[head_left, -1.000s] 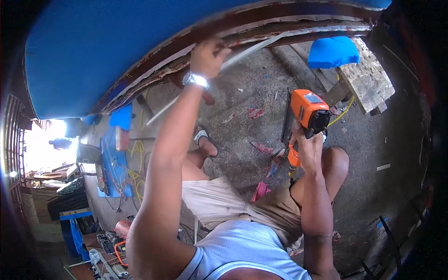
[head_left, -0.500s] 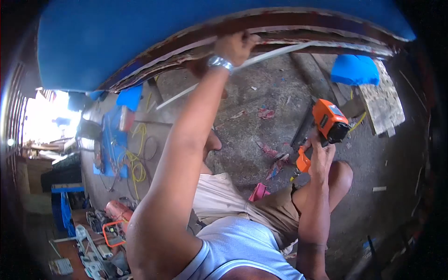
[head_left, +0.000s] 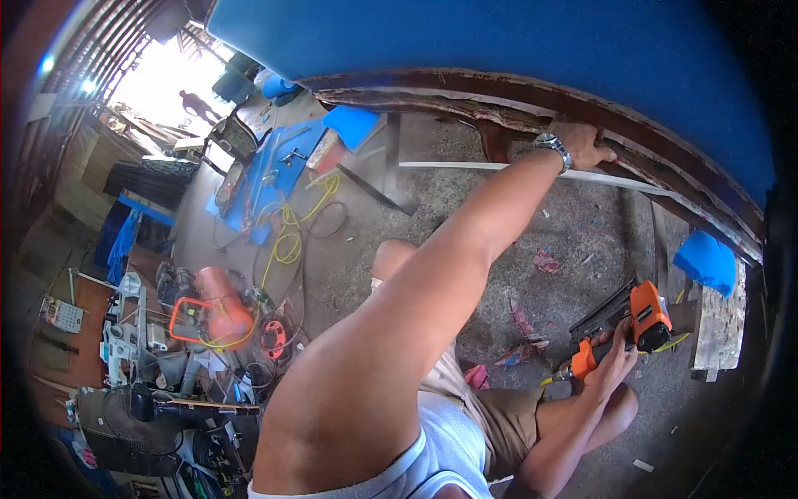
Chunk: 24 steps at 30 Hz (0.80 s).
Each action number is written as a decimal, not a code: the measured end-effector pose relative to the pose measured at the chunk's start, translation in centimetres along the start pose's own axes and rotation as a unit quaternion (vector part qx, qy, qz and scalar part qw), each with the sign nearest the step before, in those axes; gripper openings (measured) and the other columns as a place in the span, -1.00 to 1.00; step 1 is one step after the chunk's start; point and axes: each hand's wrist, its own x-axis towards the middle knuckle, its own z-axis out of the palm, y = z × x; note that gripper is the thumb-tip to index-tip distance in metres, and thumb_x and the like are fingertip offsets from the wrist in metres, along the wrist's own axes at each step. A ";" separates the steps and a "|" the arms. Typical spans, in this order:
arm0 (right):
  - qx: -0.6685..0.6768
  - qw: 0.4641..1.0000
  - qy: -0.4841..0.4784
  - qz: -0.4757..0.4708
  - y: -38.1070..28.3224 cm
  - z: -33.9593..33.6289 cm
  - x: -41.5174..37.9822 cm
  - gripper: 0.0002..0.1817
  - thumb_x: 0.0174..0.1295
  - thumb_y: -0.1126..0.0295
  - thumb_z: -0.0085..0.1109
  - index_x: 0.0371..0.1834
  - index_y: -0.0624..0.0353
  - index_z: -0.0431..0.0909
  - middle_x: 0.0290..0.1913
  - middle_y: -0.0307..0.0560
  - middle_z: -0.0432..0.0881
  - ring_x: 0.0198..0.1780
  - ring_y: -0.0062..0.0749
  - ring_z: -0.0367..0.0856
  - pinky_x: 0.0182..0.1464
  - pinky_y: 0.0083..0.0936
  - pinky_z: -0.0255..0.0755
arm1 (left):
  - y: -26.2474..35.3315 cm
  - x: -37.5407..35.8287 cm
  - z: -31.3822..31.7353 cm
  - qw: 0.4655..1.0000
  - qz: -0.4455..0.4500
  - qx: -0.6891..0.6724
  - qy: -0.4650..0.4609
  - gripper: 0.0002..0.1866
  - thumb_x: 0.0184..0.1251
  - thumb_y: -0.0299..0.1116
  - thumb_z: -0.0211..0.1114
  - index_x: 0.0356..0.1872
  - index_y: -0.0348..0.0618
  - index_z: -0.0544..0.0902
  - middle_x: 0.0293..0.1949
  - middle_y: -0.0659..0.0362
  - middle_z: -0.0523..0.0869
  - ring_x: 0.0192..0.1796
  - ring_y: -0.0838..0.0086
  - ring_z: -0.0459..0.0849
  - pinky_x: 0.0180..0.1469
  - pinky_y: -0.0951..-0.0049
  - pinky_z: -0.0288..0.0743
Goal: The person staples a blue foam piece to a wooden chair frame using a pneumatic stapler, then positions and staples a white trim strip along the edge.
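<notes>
A large blue upholstered piece point(head_left: 515, 41) fills the top of the view, its underside framed by dark wooden rails with rough fabric edges. My left hand point(head_left: 582, 145), with a metal watch at the wrist, is closed on that rough edge; its fingertips are partly hidden. Just below it, a long thin white strip point(head_left: 465, 165) runs along the frame. Lower right, my right hand point(head_left: 613, 358) is wrapped around the grip of an orange and black nail gun or stapler point(head_left: 649, 316), held above my bent knee and apart from the frame.
Yellow hose point(head_left: 287, 241) lies coiled on the concrete floor beside a blue sheet point(head_left: 274, 179) with tools. A red tank point(head_left: 224, 303) and cluttered equipment stand at left. At right is a wooden board point(head_left: 719, 328) with blue foam point(head_left: 706, 259). A distant person point(head_left: 197, 106) is at the bright opening.
My view has turned left, so the scene shifts rightward. My left hand has moved along the frame edge. The orange tool remains in my right hand.
</notes>
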 end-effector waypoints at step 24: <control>-0.024 0.997 0.063 0.025 0.6 -0.7 1.1 -0.72 0.41 0.15 0.32 -0.24 0.12 0.55 -0.55 -0.39 0.42 -0.53 -0.67 0.38 -0.47 -0.56 0.25 | 9.5 -1.0 6.6 0.979 0.156 -0.059 0.119 -0.63 0.41 -0.10 0.32 -0.05 -0.21 0.76 -0.35 -0.12 0.79 -0.25 0.06 0.79 -0.15 0.18 0.59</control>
